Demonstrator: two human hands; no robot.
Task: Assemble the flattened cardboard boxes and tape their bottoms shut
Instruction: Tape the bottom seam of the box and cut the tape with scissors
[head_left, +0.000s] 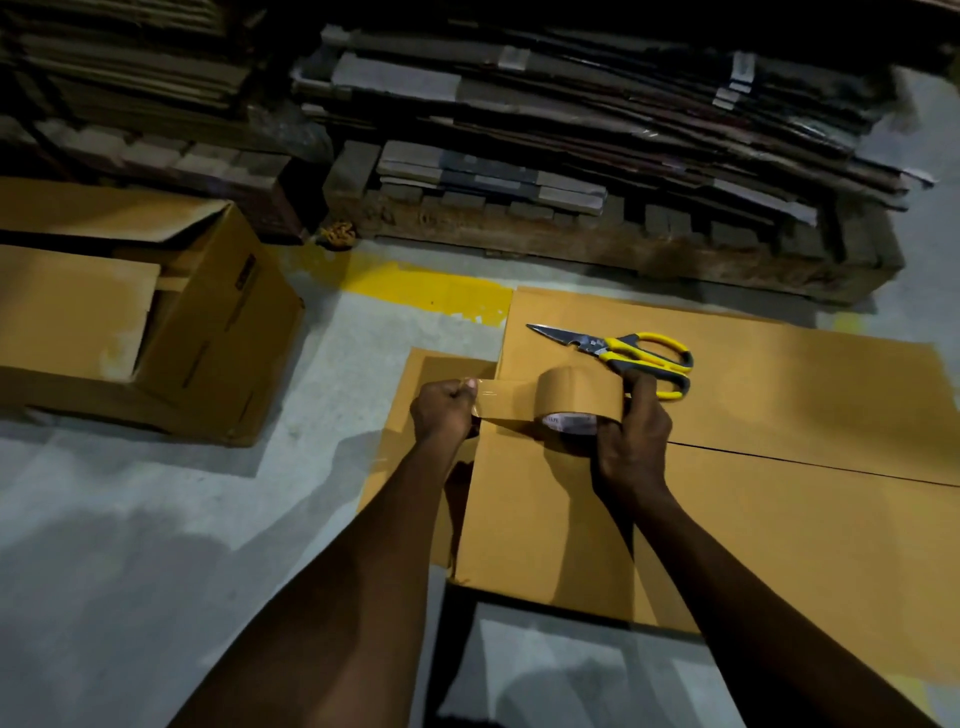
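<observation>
The fingers (641, 400) of the right hand (631, 447) cover the right side of the tape roll (569, 395) and part of the lower handle of the scissors (623, 351) just beyond. The roll's core print is too small to read. The fingers (457, 392) of the left hand (441, 413) hide the end of the tape strip (506, 400). Right of the fingers the cardboard box (779, 415) runs off the picture's edge.

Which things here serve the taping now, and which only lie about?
In use: brown packing-tape roll; brown cardboard box with closed flaps; yellow-handled scissors, probably.
Lying about: brown cardboard box at left; dark stacked flattened cardboard; wooden pallet.
</observation>
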